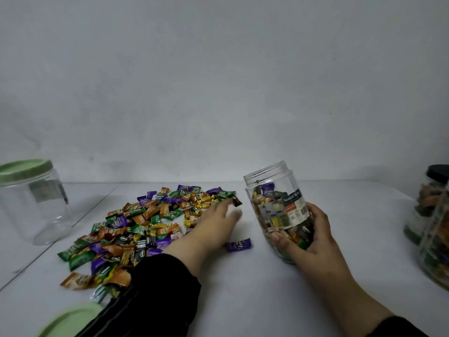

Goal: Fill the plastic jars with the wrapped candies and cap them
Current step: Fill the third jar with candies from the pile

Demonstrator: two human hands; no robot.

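An uncapped clear plastic jar [277, 205], mostly full of wrapped candies, tilts left on the white table. My right hand [308, 237] grips its lower part. A spread pile of wrapped candies [145, 222] in green, purple, orange and yellow lies left of centre. My left hand [216, 222] reaches over the pile's right edge with a dark-wrapped candy [237, 201] at its blurred fingertips. One purple candy [238, 244] lies alone between my hands.
An empty clear jar with a green lid [31, 200] stands at far left. A loose green lid [70, 319] lies at the bottom left edge. Two candy-filled jars [427, 215], one with a black cap, stand at far right. A grey wall rises behind the table.
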